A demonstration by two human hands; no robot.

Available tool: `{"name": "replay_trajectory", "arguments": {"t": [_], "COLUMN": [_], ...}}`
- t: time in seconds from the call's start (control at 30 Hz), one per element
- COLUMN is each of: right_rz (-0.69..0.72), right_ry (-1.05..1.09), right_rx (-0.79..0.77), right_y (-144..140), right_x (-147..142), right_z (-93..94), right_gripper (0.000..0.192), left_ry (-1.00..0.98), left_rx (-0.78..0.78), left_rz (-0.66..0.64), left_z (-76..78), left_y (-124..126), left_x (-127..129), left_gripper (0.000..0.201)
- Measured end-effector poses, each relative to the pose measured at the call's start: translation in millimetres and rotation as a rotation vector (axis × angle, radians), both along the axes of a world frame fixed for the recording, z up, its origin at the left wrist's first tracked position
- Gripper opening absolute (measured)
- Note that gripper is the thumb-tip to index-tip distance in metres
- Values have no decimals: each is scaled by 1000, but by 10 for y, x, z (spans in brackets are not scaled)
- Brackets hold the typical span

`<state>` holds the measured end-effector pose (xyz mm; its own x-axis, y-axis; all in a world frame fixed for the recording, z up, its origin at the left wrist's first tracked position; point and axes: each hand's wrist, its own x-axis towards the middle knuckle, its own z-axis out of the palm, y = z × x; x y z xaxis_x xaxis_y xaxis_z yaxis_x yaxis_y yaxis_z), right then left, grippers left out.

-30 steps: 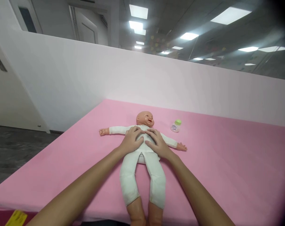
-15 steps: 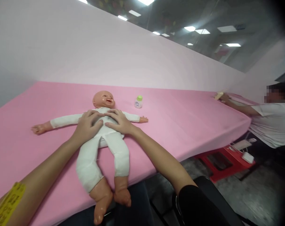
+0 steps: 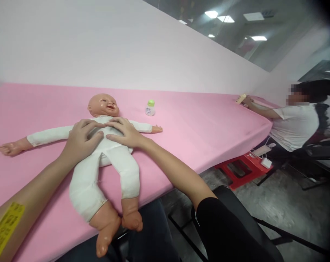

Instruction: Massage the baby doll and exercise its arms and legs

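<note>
Hands: left hand (image 3: 81, 140) & right hand (image 3: 125, 131) flat, fingers spread, no grip, resting on doll (image 3: 104, 153) chest.

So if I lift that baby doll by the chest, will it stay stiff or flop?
Probably flop: the baby doll has a soft-looking cloth body and sleeves, so its limbs would likely dangle. The head and feet look like hard plastic, so those ends may sag. The feet already overhang the pink table edge, so a push could slide it off.
</note>
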<state>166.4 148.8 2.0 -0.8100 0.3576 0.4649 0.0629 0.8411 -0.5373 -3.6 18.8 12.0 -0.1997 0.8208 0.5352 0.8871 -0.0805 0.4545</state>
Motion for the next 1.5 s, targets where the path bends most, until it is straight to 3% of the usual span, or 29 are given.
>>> {"name": "replay_trajectory", "arguments": {"t": [0.3, 0.57, 0.97, 1.5], "right_rz": [-7, 14, 34, 74], "right_ry": [-14, 26, 70, 94], "right_rx": [17, -3, -6, 16], "right_y": [-23, -70, -82, -106], "right_x": [-28, -28, -42, 20], "right_z": [40, 20, 2, -87], "right_gripper": [49, 51, 49, 49], "left_ry": [14, 14, -16, -62], "left_rx": [36, 29, 35, 67], "left_rz": [-37, -56, -64, -64], "left_z": [-143, -75, -89, -130], "left_y": [98, -6, -15, -80], "left_x": [-236, -163, -179, -36], "left_gripper": [35, 36, 40, 27]}}
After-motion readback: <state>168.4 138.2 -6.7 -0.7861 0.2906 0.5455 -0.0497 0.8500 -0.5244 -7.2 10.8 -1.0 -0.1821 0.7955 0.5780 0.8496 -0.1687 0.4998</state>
